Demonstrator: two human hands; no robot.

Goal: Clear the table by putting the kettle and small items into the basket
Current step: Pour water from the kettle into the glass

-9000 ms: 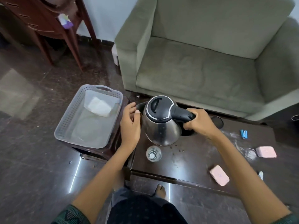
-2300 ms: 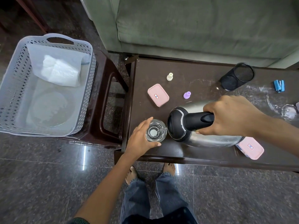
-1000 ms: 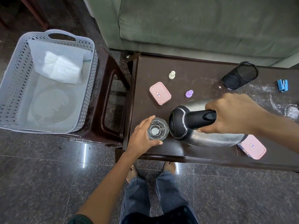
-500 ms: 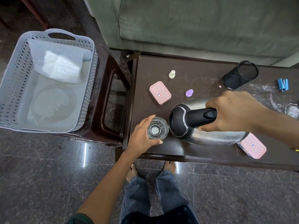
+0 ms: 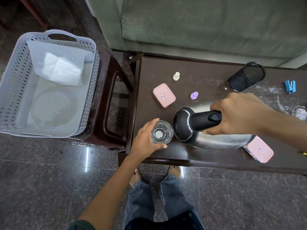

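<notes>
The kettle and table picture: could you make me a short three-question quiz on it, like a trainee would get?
1. True or false: the kettle stands upright on the table.
2. Which hand holds the glass? A) left hand B) right hand C) neither
3. Fill in: the basket sits on a dark ____ beside the table.

Key
1. False: it is tipped on its side, spout at the glass, a thin stream running in.
2. A: the left hand wraps the glass; the right hand grips the kettle's black handle.
3. Stool.
</notes>
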